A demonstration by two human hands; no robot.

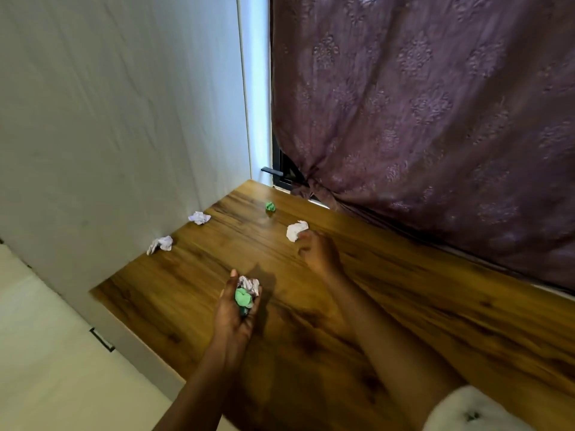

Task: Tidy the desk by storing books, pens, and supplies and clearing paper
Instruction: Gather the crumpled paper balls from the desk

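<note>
While left hand (231,315) grips a green crumpled paper wad (242,298) plus a white crumpled paper wad (249,284), right hand (315,251) is at a white crumpled paper ball (297,230); blurred, grip unclear. Still on brown wooden desk (404,306): nearer pale crumpled wad (160,244), farther pale crumpled wad (199,217), small green paper ball (270,206).

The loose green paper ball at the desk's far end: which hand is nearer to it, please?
Right. The right hand lies just short of the green ball, to its right; the left hand, holding crumpled paper, is farther back.
</note>
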